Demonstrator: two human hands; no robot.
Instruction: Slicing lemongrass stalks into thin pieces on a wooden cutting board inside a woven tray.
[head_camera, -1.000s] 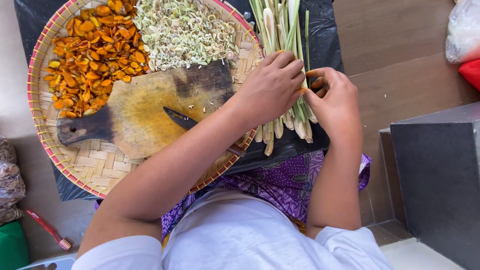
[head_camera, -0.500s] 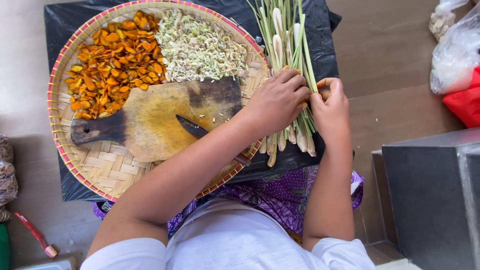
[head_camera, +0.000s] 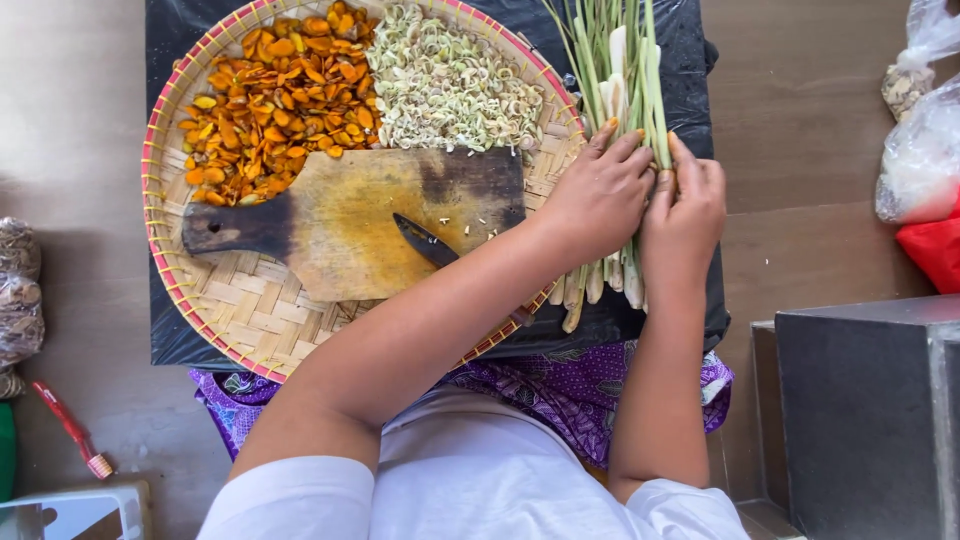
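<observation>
Clasping the lemongrass bundle (head_camera: 628, 120): left hand (head_camera: 598, 195) and right hand (head_camera: 685, 205), each grip closed around stalks.

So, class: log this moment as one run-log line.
left hand on lemongrass stalks | right hand on stalks | knife on cutting board

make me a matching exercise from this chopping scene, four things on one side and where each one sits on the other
Things:
1. knife
2. orange slices
3. lemongrass stalks
4. red brush

Places:
A. on the floor, far left of the view
B. under both hands, on the black sheet
C. on the wooden cutting board
D. in the woven tray, beside the pale chopped pile

Pairs: 1-C, 2-D, 3-B, 4-A
</observation>
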